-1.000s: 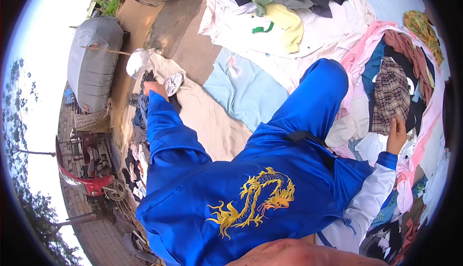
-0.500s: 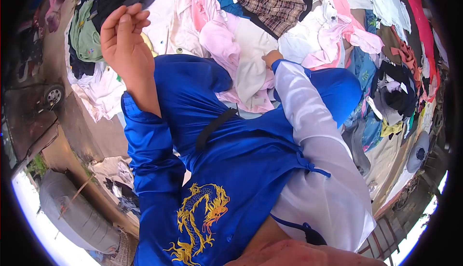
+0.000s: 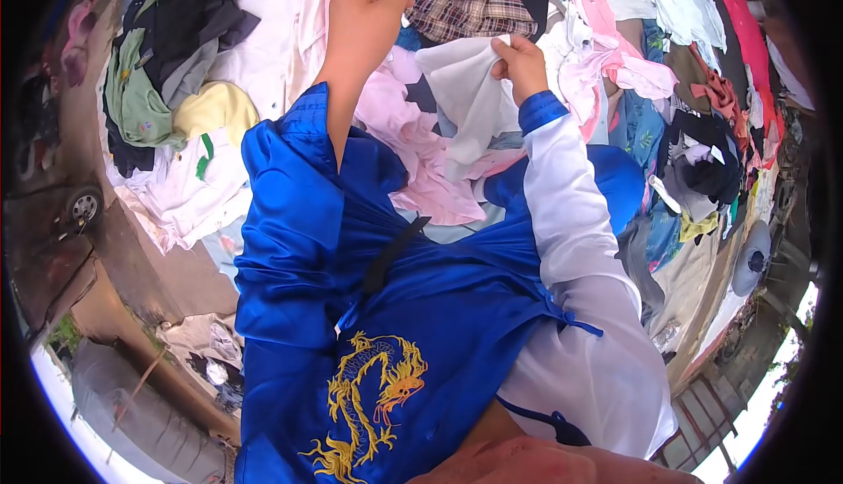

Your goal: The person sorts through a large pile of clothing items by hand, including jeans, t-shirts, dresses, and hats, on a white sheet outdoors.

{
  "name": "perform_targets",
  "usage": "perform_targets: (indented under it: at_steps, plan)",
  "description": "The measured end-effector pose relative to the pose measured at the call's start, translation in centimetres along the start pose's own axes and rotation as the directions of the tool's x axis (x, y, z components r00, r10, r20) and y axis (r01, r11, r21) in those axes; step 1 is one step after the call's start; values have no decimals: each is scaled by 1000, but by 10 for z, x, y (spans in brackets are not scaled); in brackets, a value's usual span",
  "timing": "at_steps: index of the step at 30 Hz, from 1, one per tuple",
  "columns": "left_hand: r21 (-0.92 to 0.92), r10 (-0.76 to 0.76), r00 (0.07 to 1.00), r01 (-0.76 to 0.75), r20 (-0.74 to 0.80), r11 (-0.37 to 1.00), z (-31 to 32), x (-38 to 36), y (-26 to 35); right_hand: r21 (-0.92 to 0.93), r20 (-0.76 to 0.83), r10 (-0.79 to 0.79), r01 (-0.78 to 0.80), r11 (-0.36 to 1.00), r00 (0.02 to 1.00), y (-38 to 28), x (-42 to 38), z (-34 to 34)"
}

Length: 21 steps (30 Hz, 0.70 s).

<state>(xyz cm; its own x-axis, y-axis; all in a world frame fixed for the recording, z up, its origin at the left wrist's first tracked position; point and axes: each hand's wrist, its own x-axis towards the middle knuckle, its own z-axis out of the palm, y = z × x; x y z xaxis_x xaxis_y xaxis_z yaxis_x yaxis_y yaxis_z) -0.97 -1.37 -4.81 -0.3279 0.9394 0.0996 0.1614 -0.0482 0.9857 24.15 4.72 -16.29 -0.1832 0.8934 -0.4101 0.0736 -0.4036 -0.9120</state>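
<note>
We see bare ground (image 3: 158, 265) at the left, brown and paved. Light sheets (image 3: 189, 207) lie spread on it, and clothes are heaped over them. Toward the ground's left edge sits a pile of dark and green clothes (image 3: 145, 71) with a yellow garment (image 3: 211, 111) beside it. Farther along lie pink clothes (image 3: 421, 146), a plaid shirt (image 3: 470, 1) and a black garment (image 3: 707, 159). Near the lower left, small clothes (image 3: 206, 344) lie straight on the ground.
</note>
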Motion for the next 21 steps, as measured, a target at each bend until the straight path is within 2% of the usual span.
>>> perform_targets:
  at_steps: [1,3,6,8,9,12,13,16,17,20,21]
  plan:
    - [3,-34,999,33,39,999,3,-1,2,-23,23,-114,114,993,993,-40,-7,-8]
    - [101,19,994,-30,104,994,12,1,-14,-66,59,-243,247,967,968,-108,-30,-17]
    - [233,74,986,-109,153,966,28,0,-14,-101,126,-335,348,932,934,-154,-63,-31]
    - [327,78,980,-136,184,935,35,-3,-16,-101,110,-403,414,905,909,-176,-85,-41]
    - [333,27,977,-99,214,938,38,-5,-15,-80,96,-426,433,898,900,-187,-96,-44]
    - [457,60,948,-206,313,866,50,-7,-20,41,71,-515,513,857,854,-223,-127,-52]
    - [471,29,936,-202,350,859,54,-6,-26,74,78,-570,566,821,818,-235,-137,-55]
    - [497,89,927,-275,365,823,68,-10,-38,185,75,-679,659,729,730,-273,-168,-54]
    - [520,31,908,-267,417,811,72,-9,-39,219,118,-731,700,680,673,-285,-178,-57]
    - [418,-12,906,-184,423,889,85,-18,-27,275,216,-848,804,528,483,-337,-214,-64]
    - [384,30,899,-217,437,898,88,-23,-19,282,169,-904,860,425,392,-357,-227,-57]
